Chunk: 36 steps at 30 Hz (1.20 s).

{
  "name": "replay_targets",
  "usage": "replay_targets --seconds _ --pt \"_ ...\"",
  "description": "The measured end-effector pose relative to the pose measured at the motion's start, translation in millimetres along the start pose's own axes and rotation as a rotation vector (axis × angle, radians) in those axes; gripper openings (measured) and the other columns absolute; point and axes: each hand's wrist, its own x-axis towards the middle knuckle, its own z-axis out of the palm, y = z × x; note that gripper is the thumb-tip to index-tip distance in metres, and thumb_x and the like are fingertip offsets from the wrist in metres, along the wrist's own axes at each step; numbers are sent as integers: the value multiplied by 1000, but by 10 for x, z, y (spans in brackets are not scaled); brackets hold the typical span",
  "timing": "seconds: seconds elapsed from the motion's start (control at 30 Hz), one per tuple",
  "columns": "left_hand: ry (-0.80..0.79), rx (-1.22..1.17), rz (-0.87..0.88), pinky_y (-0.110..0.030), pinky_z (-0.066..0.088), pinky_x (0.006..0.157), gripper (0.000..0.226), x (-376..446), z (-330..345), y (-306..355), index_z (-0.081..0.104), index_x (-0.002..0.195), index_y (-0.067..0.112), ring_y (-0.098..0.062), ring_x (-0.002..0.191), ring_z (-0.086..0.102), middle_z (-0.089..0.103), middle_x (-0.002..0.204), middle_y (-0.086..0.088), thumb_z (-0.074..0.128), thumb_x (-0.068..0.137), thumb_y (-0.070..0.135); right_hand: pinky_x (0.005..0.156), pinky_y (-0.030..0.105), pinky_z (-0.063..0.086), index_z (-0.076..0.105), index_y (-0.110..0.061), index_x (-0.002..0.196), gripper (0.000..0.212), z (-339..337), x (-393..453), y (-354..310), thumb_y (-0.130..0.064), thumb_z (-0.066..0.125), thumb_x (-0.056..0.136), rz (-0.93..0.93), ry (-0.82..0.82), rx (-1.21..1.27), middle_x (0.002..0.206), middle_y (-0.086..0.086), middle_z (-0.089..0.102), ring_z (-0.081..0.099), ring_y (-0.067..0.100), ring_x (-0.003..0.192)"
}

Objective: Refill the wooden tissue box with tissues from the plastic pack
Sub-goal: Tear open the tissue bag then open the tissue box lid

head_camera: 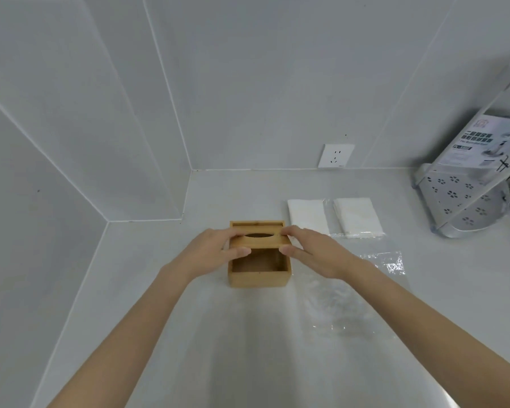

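Gripping: sliding lid [258, 239] is held at both side edges, over the far half of the wooden tissue box [258, 269].
Left hand [215, 248]: clamped on the lid's left edge, thumb on the near edge.
Right hand [312, 248]: clamped on the lid's right edge, thumb on the near edge.
Box: set on the grey countertop [218, 334]; near half uncovered, interior seen bare.
Tissue stacks: two, white; one [308, 216] just right of the box's far corner, the other [358, 217] further right, on clear film.
Plastic pack [351, 298]: clear wrapper lies right of the box, nearer the camera.
Wall socket [335, 156]: on the wall beyond the box.
Metal rack [465, 198]: far right of the box.
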Motion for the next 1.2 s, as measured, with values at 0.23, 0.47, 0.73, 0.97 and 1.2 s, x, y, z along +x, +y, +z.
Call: replay_targets --seconds 0.23,0.47,0.73,0.97,1.2 --pt "88 -268 -120 -29 43 74 54 368 -281 44 70 89 14 -23 89 62 68 90 -10 53 77 64 69 32 41 54 -10 85 40 -247 401 -16 -46 38 94 97 138 307 81 7 61 54 21 74" --pt "214 -422 -246 -22 43 63 52 680 -294 36 73 82 7 -13 77 69 75 84 -5 55 81 55 75 34 47 63 1 89 57 -327 812 25 -49 37 93 220 165 401 85 16 72 67 27 85" --pt "321 -430 -290 -40 55 83 50 745 -169 10 68 83 -6 -27 79 69 72 83 -21 55 87 43 62 33 50 60 5 87 59 -286 940 15 -50 38 92 320 204 466 82 22 71 70 32 73" --pt "332 -287 -319 -36 44 85 40 626 -102 157 60 110 2 -30 97 60 68 95 -15 48 92 36 68 32 49 57 -5 99 43 -314 809 61 -44 42 93 340 168 625 92 11 64 63 24 81" --pt "571 -126 0 -31 38 97 32 308 160 654 56 119 12 -22 113 54 60 121 -6 53 90 24 72 25 46 63 -11 100 15 -538 163 393 -15 55 88 250 228 648 93 4 66 63 17 84"
